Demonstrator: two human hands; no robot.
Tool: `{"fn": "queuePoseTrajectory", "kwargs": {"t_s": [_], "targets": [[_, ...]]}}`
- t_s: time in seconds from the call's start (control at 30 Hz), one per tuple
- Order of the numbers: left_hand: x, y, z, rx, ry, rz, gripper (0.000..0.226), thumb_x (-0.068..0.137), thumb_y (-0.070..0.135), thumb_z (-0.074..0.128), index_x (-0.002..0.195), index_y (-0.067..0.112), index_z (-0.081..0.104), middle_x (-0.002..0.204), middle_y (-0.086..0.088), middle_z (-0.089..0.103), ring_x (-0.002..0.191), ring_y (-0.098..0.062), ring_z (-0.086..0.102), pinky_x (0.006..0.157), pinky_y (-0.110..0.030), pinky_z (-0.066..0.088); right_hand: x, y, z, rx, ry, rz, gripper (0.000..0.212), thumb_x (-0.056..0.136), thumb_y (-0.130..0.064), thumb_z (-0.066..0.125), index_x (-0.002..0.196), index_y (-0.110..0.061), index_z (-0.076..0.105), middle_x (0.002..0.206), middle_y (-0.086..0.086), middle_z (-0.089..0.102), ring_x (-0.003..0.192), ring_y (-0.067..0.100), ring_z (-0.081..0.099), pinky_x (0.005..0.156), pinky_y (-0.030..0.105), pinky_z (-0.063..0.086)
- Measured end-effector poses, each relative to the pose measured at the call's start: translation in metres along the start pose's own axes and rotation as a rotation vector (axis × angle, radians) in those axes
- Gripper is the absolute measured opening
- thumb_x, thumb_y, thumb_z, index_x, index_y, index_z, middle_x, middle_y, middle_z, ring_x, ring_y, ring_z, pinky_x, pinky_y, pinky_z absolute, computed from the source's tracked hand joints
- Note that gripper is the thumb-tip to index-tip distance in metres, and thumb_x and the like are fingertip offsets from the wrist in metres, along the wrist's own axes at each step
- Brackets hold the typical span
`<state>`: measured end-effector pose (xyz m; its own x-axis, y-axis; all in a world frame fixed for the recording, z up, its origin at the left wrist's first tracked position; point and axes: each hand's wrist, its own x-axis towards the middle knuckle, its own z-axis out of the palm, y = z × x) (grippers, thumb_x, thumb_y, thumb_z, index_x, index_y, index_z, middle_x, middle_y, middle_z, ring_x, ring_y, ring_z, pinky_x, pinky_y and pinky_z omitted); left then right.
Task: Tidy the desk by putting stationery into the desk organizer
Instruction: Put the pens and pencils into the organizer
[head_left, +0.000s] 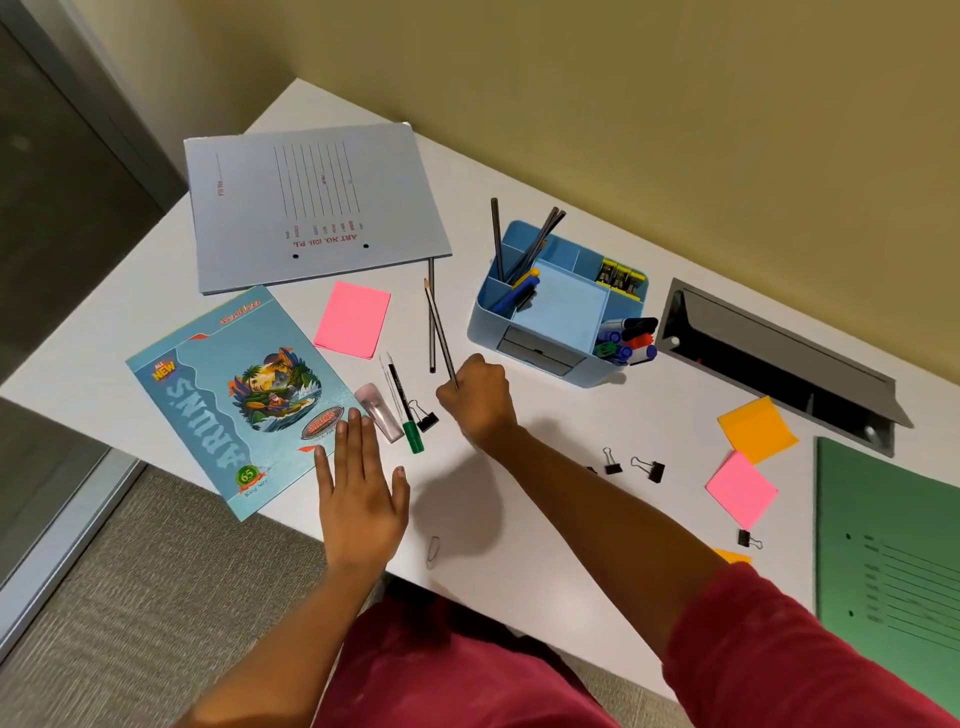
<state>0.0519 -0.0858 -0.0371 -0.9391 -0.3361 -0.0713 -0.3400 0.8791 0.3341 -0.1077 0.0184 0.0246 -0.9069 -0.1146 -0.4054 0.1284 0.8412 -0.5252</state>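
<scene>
Presently right hand (478, 402) grips pencil (440, 332), left hand (359, 483) flat on tabletop (545, 467); organizer (480, 325) at two o'clock; its crowded pencil slot may snag the tip.

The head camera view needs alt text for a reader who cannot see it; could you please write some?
A person's right hand grips a pencil over a white desk, near a blue desk organizer holding pens and markers. The left hand rests flat beside a blue notebook; sticky notes, binder clips and folders lie scattered about.
</scene>
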Motion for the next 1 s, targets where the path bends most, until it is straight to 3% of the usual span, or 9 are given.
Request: {"fn": "queuePoseTrajectory", "kwargs": {"t_s": [0.1, 0.2, 0.27, 0.33, 0.47, 0.73, 0.87, 1.0], "targets": [[0.0, 0.0, 0.0, -0.01, 0.002, 0.002, 0.069, 0.093, 0.036, 0.031, 0.152, 0.008, 0.012, 0.161, -0.009, 0.009, 0.149, -0.021, 0.003, 0.12, -0.049, 0.004, -0.013, -0.007, -0.012, 0.047, 0.04, -0.185, 0.013, 0.084, -0.015, 0.056, 0.083, -0.01, 0.043, 0.07, 0.008, 0.052, 0.067, 0.028, 0.057, 0.059, 0.034, 0.046], [-0.001, 0.001, -0.001, -0.006, 0.007, 0.003, 0.069, 0.093, 0.036, 0.031, 0.152, 0.008, 0.011, 0.161, -0.009, 0.01, 0.149, -0.021, 0.004, 0.12, -0.049, 0.005, -0.024, -0.022, -0.039, 0.169, 0.149, -0.325, 0.008, 0.087, -0.013, 0.055, 0.085, -0.011, 0.048, 0.067, 0.007, 0.056, 0.061, 0.022, 0.057, 0.057, 0.035, 0.048], [0.0, 0.0, -0.001, -0.014, 0.007, 0.0, 0.069, 0.093, 0.036, 0.031, 0.152, 0.008, 0.011, 0.161, -0.009, 0.01, 0.149, -0.021, 0.005, 0.12, -0.049, 0.005, -0.023, -0.035, -0.061, 0.236, 0.267, -0.361, 0.006, 0.09, -0.011, 0.055, 0.085, -0.007, 0.055, 0.069, 0.007, 0.061, 0.06, 0.018, 0.058, 0.057, 0.028, 0.047], [0.0, 0.0, 0.0, -0.015, 0.003, -0.002, 0.069, 0.092, 0.037, 0.031, 0.152, 0.008, 0.012, 0.161, -0.008, 0.01, 0.149, -0.021, 0.005, 0.12, -0.049, 0.005, -0.013, -0.046, -0.085, 0.19, 0.455, -0.4, 0.013, 0.091, -0.013, 0.056, 0.086, -0.003, 0.062, 0.073, 0.008, 0.064, 0.061, 0.016, 0.057, 0.059, 0.022, 0.042], [0.0, 0.0, -0.001, -0.013, 0.001, 0.002, 0.069, 0.092, 0.037, 0.031, 0.152, 0.008, 0.012, 0.161, -0.008, 0.01, 0.149, -0.021, 0.004, 0.12, -0.049, 0.005, 0.017, -0.051, -0.12, -0.007, 0.719, -0.365, 0.023, 0.094, -0.018, 0.05, 0.093, 0.001, 0.063, 0.085, 0.017, 0.066, 0.084, 0.029, 0.057, 0.062, 0.029, 0.032], [0.0, 0.0, -0.002, -0.01, -0.002, 0.002, 0.07, 0.092, 0.036, 0.032, 0.152, 0.007, 0.011, 0.161, -0.008, 0.01, 0.149, -0.021, 0.004, 0.12, -0.048, 0.004, 0.057, -0.032, -0.127, -0.219, 0.605, -0.22, 0.027, 0.096, -0.019, 0.047, 0.102, 0.001, 0.064, 0.094, 0.019, 0.069, 0.089, 0.034, 0.06, 0.065, 0.036, 0.042], [0.0, 0.0, -0.001, -0.008, -0.004, 0.002, 0.07, 0.092, 0.036, 0.032, 0.152, 0.007, 0.012, 0.161, -0.009, 0.009, 0.149, -0.021, 0.003, 0.121, -0.048, 0.003, 0.06, -0.026, -0.126, -0.15, 0.591, -0.173, 0.026, 0.096, -0.02, 0.05, 0.104, 0.001, 0.063, 0.097, 0.02, 0.068, 0.092, 0.035, 0.061, 0.067, 0.036, 0.043], [0.0, 0.0, -0.001, 0.004, -0.007, -0.005, 0.07, 0.093, 0.037, 0.032, 0.152, 0.007, 0.012, 0.161, -0.009, 0.01, 0.149, -0.02, 0.004, 0.121, -0.047, 0.004, 0.047, -0.032, -0.117, 0.064, 0.775, -0.261, 0.025, 0.092, -0.01, 0.054, 0.116, -0.005, 0.055, 0.102, 0.013, 0.064, 0.097, 0.027, 0.056, 0.079, 0.033, 0.043]]}}
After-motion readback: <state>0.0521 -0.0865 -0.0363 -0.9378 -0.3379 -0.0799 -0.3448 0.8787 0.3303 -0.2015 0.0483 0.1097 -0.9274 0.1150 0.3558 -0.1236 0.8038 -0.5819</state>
